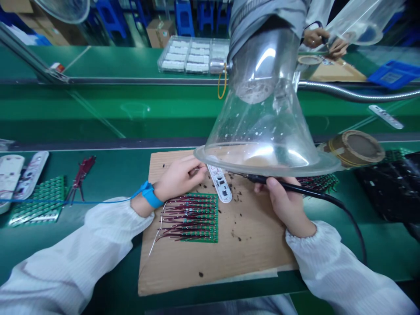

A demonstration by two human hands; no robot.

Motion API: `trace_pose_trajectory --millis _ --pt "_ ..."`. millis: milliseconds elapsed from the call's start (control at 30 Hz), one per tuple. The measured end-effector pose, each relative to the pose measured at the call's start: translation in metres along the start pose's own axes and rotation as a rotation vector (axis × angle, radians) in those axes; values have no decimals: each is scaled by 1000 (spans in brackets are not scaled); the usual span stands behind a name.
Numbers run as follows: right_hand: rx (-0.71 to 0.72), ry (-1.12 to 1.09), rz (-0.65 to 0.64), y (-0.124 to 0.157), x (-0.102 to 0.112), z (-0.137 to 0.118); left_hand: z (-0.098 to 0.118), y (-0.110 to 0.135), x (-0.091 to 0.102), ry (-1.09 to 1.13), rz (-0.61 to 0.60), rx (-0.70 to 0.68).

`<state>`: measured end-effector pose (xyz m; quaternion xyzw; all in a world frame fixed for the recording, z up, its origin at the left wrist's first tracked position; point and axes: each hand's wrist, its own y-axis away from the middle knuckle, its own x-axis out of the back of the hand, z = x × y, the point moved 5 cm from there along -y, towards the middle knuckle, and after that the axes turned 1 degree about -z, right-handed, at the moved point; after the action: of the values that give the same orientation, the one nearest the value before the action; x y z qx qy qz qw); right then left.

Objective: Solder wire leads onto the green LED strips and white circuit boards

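My right hand [287, 199] grips the black handle of a soldering iron [262, 179], its tip pointing left beneath the clear fume hood [262, 127]. My left hand [183, 177], wearing a blue wrist strap [151, 195], is closed in a pinch at the upper end of a white oblong circuit board [223, 188]. Thin silvery solder wire [156, 236] runs up under that wrist toward the pinched fingers. Below the hand lies a green circuit board panel [208, 223] with dark red wires sticking out leftward. The hood's rim partly hides the iron's tip and the oblong board's far end.
Brown cardboard [177, 271], dotted with dark specks, covers the middle of the green bench. A round tan container [361, 148] and a black tray-like object [390, 188] are at right. Left are another green panel [42, 197] and red wires [82, 175]. A co-worker's hands [324, 41] work across.
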<state>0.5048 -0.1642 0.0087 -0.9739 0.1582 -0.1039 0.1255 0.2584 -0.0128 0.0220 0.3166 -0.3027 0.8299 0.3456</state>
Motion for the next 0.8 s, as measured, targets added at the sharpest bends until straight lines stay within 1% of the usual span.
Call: trace_pose_trajectory --millis 100,167,200,267,367,433,533,567,633,733,800 --pt "2 -83 91 -2 4 0 -4 1 5 31 90 66" --pt "28 -90 87 -5 2 -5 -6 1 8 54 141 105" --pt "38 -88 63 -7 0 -9 -7 1 10 67 160 117" --pt "45 -80 -35 -7 -9 -14 -8 0 12 92 190 124" --pt "63 -94 -173 0 -25 -17 -8 -2 13 133 214 119" --pt "69 -107 -235 9 -33 -13 -8 -2 13 160 243 132" --pt "6 -92 -306 18 -42 1 -12 -2 16 213 316 182" --pt "-8 -78 -313 19 -43 6 -14 -2 17 237 340 202" --pt "15 -26 -304 15 -43 10 -18 -2 18 279 380 231" --pt "72 49 -277 7 -41 7 -23 -2 18 308 410 252" --pt "68 43 -267 4 -40 5 -25 -2 17 316 406 254"
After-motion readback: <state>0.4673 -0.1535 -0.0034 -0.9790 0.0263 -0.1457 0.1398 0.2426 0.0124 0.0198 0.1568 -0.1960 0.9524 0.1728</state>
